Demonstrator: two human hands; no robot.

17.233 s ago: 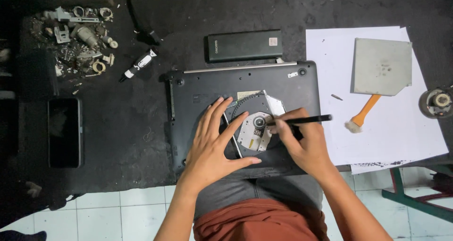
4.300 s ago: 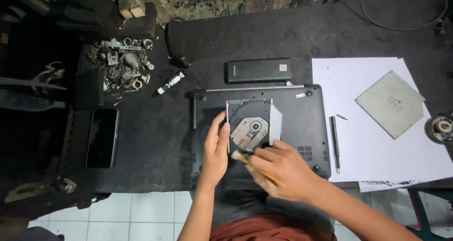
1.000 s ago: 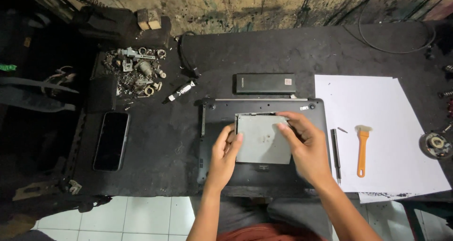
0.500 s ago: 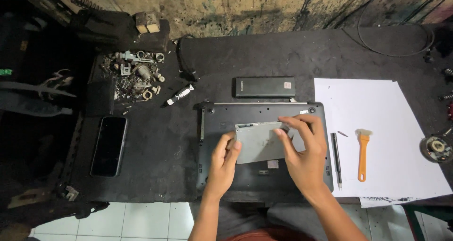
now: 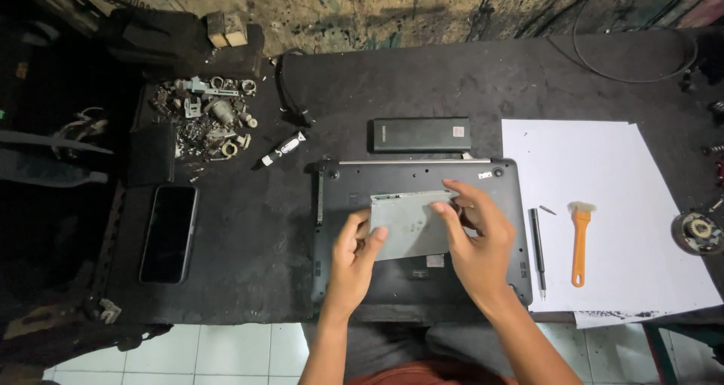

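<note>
Gripping a grey metal plate (image 5: 411, 223) by opposite edges, left hand (image 5: 353, 258) and right hand (image 5: 479, 242) hide its right side and the laptop underside (image 5: 343, 185) beneath.

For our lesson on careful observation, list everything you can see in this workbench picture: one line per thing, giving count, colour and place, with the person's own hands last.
Laptop: one, black, underside up, centre of the bench.
Metal drive: one, grey, flat, held tilted over the laptop.
Battery pack: one, black, long, just behind the laptop.
Paper sheet: one on top, white, right side of the bench.
Brush: one, orange handle, on the paper.
Screwdriver: one, black, at the paper's left edge.
Phone: one, black, screen dark, left of the laptop.
Small metal parts: a heap, grey, far left.
Small tube: one, black and white, beside the heap.
Left hand: grip on the drive's left edge.
Right hand: grip on the drive's right edge.
</note>
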